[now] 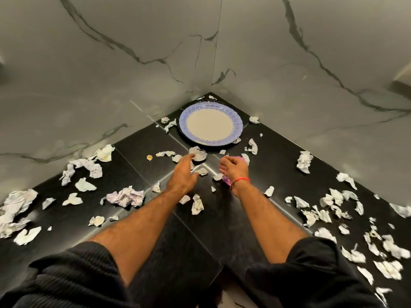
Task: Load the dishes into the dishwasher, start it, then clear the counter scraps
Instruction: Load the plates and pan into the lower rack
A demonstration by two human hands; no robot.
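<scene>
Both hands on scraps (pixel 129 197); left hand (pixel 183 172) loose; right hand's (pixel 233 168) pink thing half-hidden.

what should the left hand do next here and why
Probably curl the left hand onto the crumpled scrap at its fingertips, just in front of the plate. Its fingers are open, while the right hand already holds something pink.

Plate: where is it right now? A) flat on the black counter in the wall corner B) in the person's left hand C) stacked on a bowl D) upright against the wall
A: the plate lies flat on the black counter in the corner, beyond both hands, neither touching it.
</scene>
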